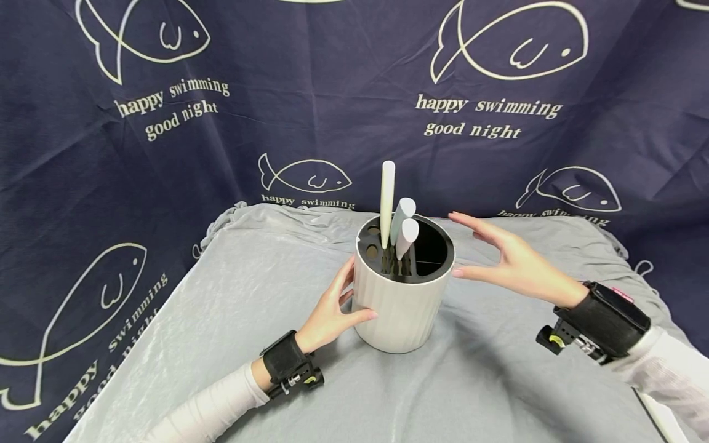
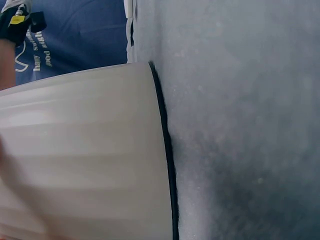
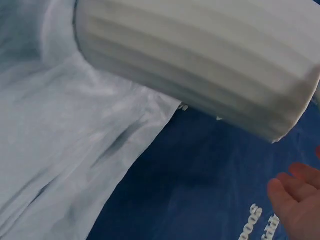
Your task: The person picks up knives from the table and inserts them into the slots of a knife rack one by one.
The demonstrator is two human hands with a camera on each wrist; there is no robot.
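A white ribbed round knife holder point(image 1: 400, 314) stands on the grey cloth, its black top point(image 1: 393, 269) divided into slots, round holes and a larger open compartment. Three pale handles rise from the slots: a long cream one point(image 1: 387, 203), a light blue one point(image 1: 404, 212) and a light pink one point(image 1: 408, 234). My left hand point(image 1: 332, 311) holds the holder's left side, thumb across the front and fingers curving round behind. Beside the right of the rim, my right hand point(image 1: 506, 258) has its fingers spread and grips nothing. The holder's ribbed wall fills much of both wrist views.
Grey cloth point(image 1: 266, 271) covers the surface under the holder, with folds along its back edge. A dark blue curtain point(image 1: 343, 123) printed with fish and lettering hangs behind and at the sides. Each wrist wears a black strap with a small camera.
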